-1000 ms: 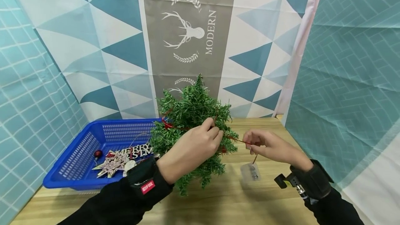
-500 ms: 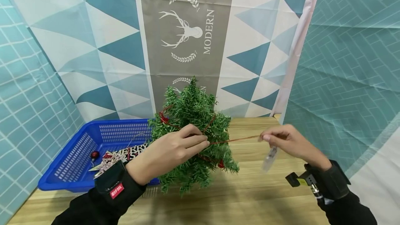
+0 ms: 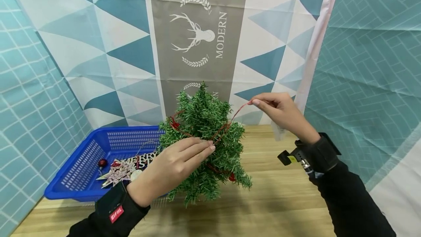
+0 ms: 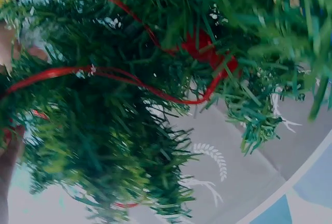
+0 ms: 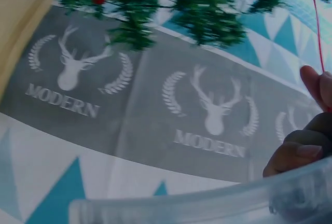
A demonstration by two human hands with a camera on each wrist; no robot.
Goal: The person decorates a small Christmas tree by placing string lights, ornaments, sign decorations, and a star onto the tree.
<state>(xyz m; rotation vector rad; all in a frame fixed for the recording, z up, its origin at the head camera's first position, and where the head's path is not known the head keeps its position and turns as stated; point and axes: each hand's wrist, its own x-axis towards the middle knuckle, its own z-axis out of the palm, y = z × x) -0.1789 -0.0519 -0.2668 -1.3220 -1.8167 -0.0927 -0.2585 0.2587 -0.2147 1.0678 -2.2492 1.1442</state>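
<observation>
A small green artificial Christmas tree stands on the table, with red string looped across its branches. My right hand, raised to the right of the tree, pinches the string between thumb and fingertips. A small clear plastic container hangs below that hand, mostly behind it in the head view. My left hand is at the front of the tree, its fingertips pinching the string; the thumb is hidden in the head view. Red bows sit along the string among the branches.
A blue plastic basket stands at the left, partly behind the tree. In it lie a glittery star, a MERRY CHRISTMAS sign and a dark red ball. Patterned cloth hangs behind the wooden table.
My right hand has pulled the string out to the right, then swung up and back toward the tree. The left hand has shifted slightly left and lower on the tree, fingers straighter.
</observation>
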